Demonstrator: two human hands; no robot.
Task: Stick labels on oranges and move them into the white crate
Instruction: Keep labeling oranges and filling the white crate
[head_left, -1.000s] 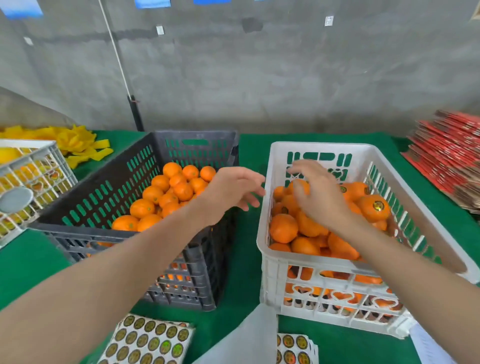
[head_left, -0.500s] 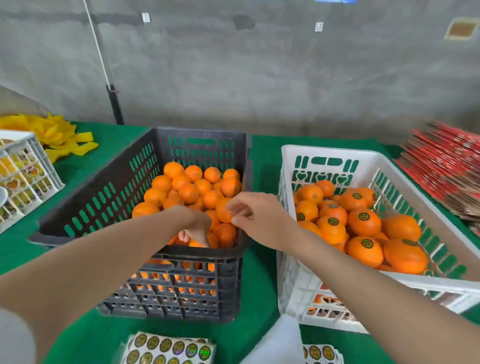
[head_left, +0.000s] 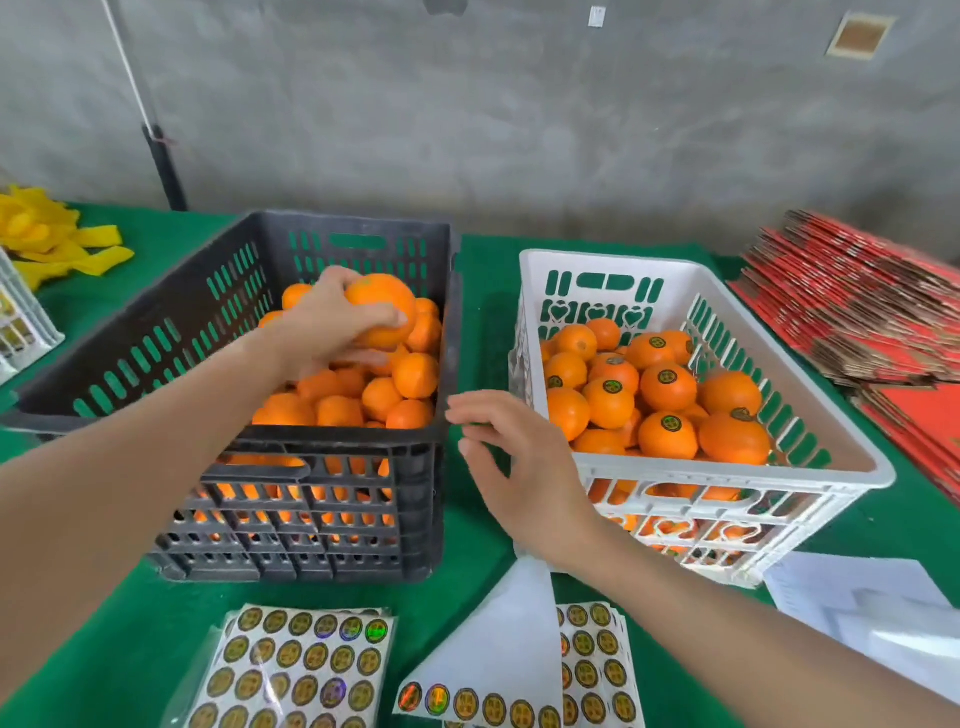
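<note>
left hand: my left hand has its fingers curled round one orange, held just above the pile in the black crate.
right hand: my right hand is empty, fingers loosely spread, over the gap between the two crates.
labels: label sheets and a part-peeled strip lie at the table's near edge.
white crate: the white crate sits right of the black crate and is heaped with labelled oranges.
step: i judge the orange is picked but not yet labelled.
how: i turn a smooth patch upward, keeping my fingers off it. i peel one label by its rim, press it from the centre out, then set the orange into a low spot rather than dropping it.
</note>
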